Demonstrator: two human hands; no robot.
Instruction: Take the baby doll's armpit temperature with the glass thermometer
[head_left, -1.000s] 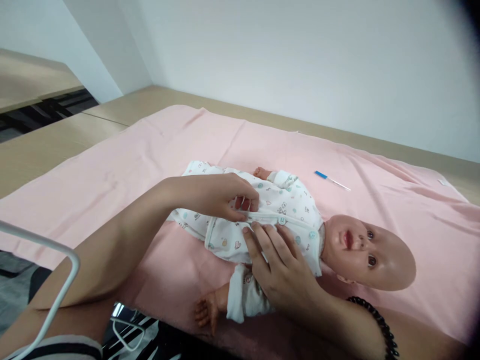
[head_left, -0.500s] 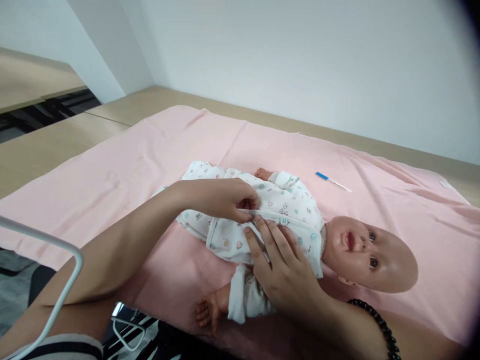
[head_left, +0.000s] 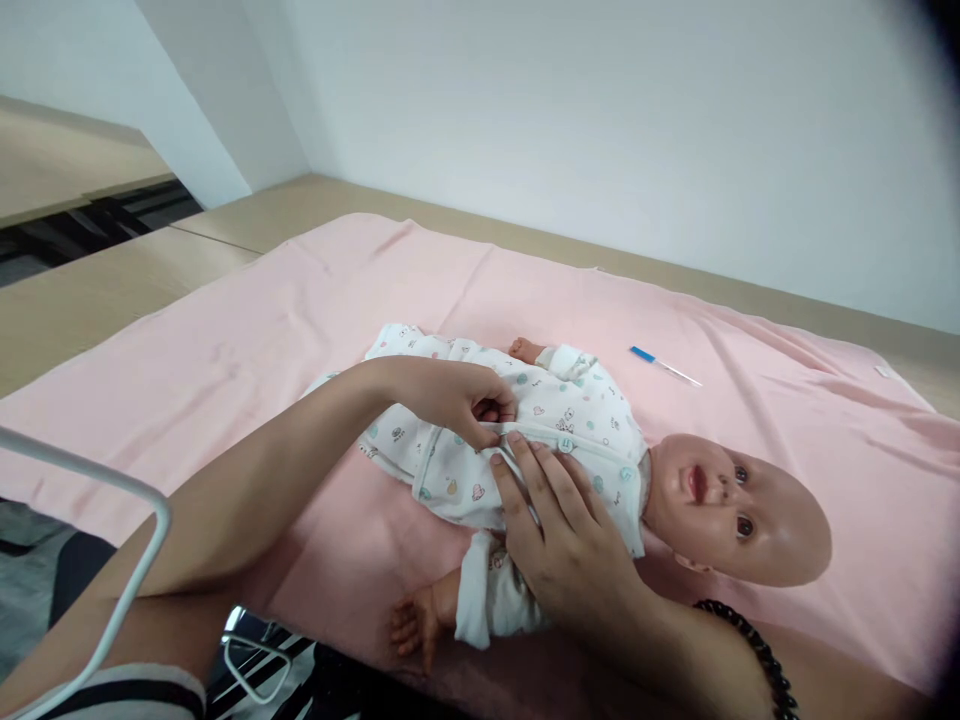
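1. Doll (head_left: 600, 470) in a printed white onesie (head_left: 540, 440) is lying on its back on the pink blanket (head_left: 300, 310), roughly mid-scene. Head points right, legs point left, so its long axis runs left-right across the view.

2. Left hand (head_left: 457, 395) comes in from the near left and sits on the far side of the onesie's front seam. Fingers are curled narrow, pinching the fabric edge at the placket, right at belly level.

3. Right hand (head_left: 570, 540) comes in from the near right and lies spread fairly flat on the near side of the chest, fingertips (head_left: 517, 450) touching the same seam. It's pressing the cloth more than gripping it – can't tell if anything is actually pinched under those fingers.

4. Key relation: both hands meet at the seam, left on the far flap, right on the near flap, thumbs and fingertips almost touching. A fastened button (head_left: 566, 444) sits just to the right of them along the seam, toward the neck – the seam runs along the doll's long axis.

5. Doll's near arm (head_left: 442, 610) sticks out toward the near edge of the blanket, just left of the right wrist, which wears a black bead bracelet (head_left: 757, 650).

6. Room-wise: lots of open blanket to the left and far side. A thin blue-tipped stick (head_left: 664, 364) lies on the blanket beyond the doll's shoulder, well apart from both hands. A white metal bar (head_left: 142, 560) is at the near left, by the left forearm.
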